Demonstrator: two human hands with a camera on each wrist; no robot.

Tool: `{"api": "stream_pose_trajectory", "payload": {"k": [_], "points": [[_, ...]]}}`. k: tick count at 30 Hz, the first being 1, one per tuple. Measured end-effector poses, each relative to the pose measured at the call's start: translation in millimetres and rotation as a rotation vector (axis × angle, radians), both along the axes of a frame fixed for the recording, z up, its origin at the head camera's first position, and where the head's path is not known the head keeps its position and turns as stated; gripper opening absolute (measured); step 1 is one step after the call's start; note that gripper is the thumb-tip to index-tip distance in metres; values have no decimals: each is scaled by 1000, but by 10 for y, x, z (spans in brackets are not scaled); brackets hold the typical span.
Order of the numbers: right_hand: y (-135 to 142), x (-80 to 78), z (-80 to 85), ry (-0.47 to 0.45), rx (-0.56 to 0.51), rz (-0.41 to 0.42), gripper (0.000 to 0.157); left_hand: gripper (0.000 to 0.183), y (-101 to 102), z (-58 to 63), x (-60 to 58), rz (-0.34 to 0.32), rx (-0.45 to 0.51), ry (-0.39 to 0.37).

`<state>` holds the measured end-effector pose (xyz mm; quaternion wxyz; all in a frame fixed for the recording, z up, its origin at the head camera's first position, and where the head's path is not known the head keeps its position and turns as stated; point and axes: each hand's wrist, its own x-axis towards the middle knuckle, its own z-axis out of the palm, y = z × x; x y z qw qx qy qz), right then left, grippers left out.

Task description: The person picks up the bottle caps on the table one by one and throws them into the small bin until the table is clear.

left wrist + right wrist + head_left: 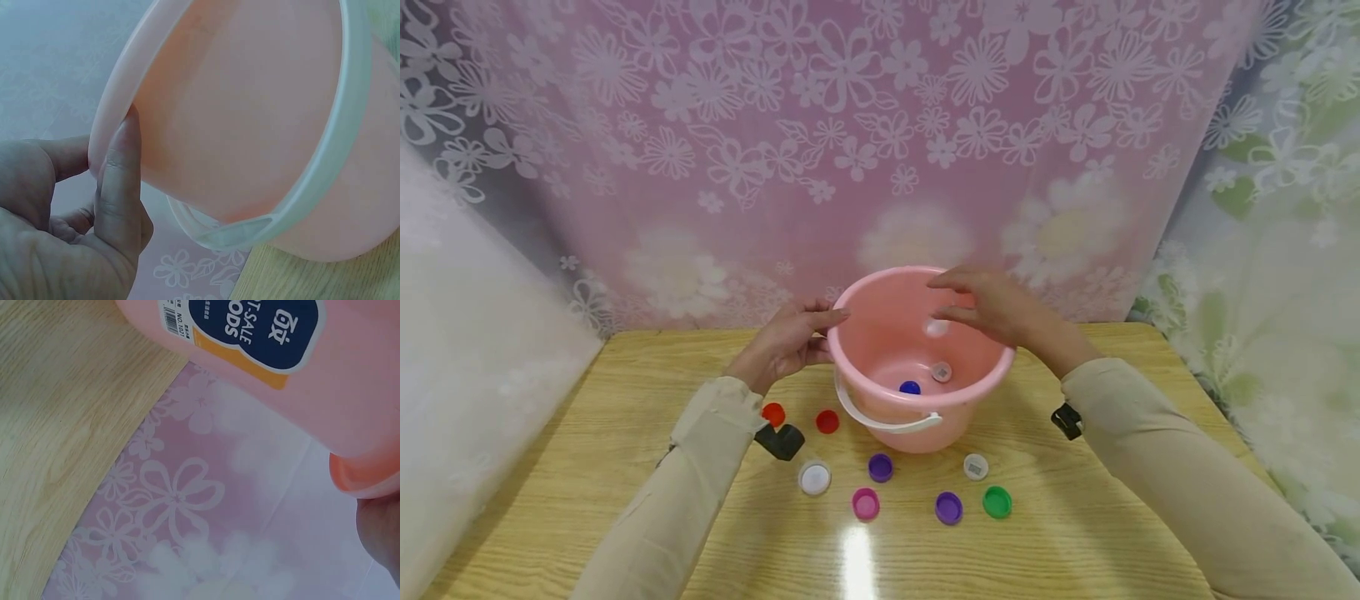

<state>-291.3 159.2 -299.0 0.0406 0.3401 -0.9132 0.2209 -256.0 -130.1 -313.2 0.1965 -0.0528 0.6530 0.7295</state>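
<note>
A pink bucket (917, 425) stands upright on the wooden table. My left hand (793, 340) pinches its rim on the left side, thumb over the inner edge, as the left wrist view also shows. Above the bucket's right side is my right hand (988, 308), its fingers apart and reaching over the opening. Just below those fingertips a blurred white bottle cap (936, 327) shows against the inner wall. On the bucket's floor lie a blue cap (910, 387) and a white cap (942, 372). The white handle (898, 426) hangs down in front.
Several caps lie on the table: red caps (827, 422) at left, a clear-rimmed white one (815, 478), a pink one (866, 504), purple ones (949, 507), a printed white one (976, 467) and a green one (997, 502). A floral curtain (880, 167) hangs behind.
</note>
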Motion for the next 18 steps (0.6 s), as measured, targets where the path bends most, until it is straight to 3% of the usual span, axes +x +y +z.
{"api": "stream_pose_trajectory", "payload": {"k": [7, 12, 18], "points": [[-4, -24, -24, 6, -14, 7, 45, 30, -1, 11, 31, 8, -9, 7], [39, -42, -42, -2, -140, -23, 37, 30, 11, 8, 24, 4, -8, 23], [137, -14, -31, 84, -260, -76, 37, 31, 17, 9, 14, 4, -18, 20]]}}
